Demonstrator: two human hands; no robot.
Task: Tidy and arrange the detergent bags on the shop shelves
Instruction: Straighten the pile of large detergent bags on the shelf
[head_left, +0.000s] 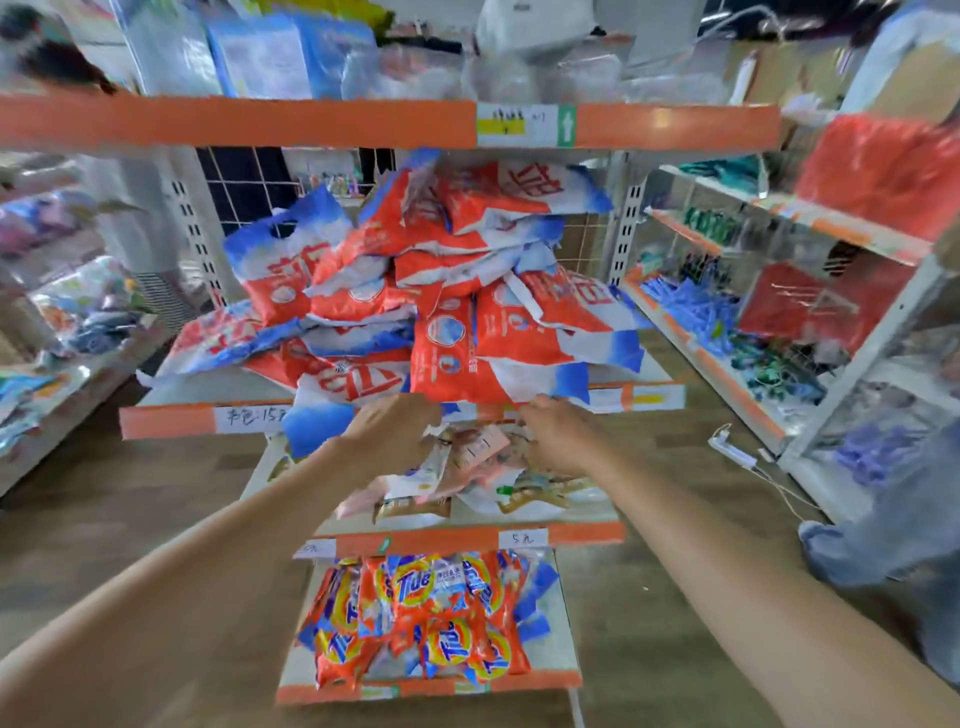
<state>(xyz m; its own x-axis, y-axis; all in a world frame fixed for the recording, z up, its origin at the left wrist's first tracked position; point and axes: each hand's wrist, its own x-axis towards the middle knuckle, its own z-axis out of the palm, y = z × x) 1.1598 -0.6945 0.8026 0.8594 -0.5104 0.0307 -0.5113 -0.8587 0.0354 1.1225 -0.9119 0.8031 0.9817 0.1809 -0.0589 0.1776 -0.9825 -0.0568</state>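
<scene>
A messy heap of red, white and blue detergent bags (415, 280) lies on the middle shelf (171, 418) with an orange front edge. One large red bag (462, 358) hangs over that edge. My left hand (395, 431) reaches up under its lower left corner. My right hand (556, 434) reaches under its lower right corner. The picture is blurred, and the fingertips are hidden by the bag, so the grip is not visible. Small Tide bags (421, 618) fill the lowest shelf.
A shelf of pale flat packets (467, 478) sits just below my hands. The top shelf (260, 122) holds clear-wrapped goods. Side shelving stands at left (62, 332) and right (753, 322). A person's leg in jeans (893, 519) stands at right on the wooden floor.
</scene>
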